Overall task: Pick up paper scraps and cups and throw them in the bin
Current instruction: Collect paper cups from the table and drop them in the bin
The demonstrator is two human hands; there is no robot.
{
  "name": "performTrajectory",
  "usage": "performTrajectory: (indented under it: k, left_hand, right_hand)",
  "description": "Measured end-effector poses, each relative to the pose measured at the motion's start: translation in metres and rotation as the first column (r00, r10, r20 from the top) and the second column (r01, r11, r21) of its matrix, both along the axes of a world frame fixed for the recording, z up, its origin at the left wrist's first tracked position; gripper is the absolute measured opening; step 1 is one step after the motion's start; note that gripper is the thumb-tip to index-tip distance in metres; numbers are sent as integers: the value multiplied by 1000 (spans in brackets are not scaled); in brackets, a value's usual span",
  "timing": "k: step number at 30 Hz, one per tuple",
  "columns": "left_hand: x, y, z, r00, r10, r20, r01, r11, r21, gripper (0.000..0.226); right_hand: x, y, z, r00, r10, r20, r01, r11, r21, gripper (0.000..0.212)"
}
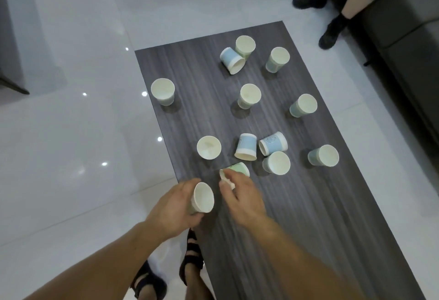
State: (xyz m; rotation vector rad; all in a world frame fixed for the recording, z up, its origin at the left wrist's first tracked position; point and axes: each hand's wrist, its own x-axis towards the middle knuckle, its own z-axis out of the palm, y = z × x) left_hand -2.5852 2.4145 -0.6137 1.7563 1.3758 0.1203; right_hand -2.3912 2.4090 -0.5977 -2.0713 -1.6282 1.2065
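Paper cups (250,95) stand and lie scattered on the dark wood table (308,216), gathering barely begun: the left hand (173,207) grips one cup (202,198), the right hand (243,196) pinches a tipped green cup (237,168), probably for nesting; no bin shows.

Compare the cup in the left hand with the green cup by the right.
The held cup is lifted off the table in the left hand; the green cup lies on its side there, pinched at the rim by the right hand. The held cup shows its pale inside; the green cup shows its printed wall. Both are paper cups.
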Motion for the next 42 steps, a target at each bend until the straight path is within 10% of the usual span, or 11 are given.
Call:
performTrajectory:
  k: [4, 12, 24, 33, 42]
  left_hand:
    - [-22, -19, -14, 994, 85, -63, -89, 995, -55, 89]
    - [-49, -50, -18, 984, 149, -100, -156, 986, -61, 94]
    - [-113, -78, 93, 896, 418, -149, -401, 907, 129, 89]
    - [-237, -239, 219, 684, 728, -44, -697, 669, 258, 84]
    - [-339, -480, 278, 187, 982, -10, -925, 179, 336, 83]
  right_hand:
    - [21, 30, -24, 801, 386, 457, -425, 905, -20, 73]
    - [13, 37, -66, 299, 694, 655, -726, 611, -315, 80]
    - [-86, 7, 47, 688, 584, 431, -661, 750, 39, 75]
    - [-228, -94, 196, 527, 682, 508, -836, 523, 166, 69]
    - [-414, -268, 259, 209, 849, 485, -952, 62, 300, 73]
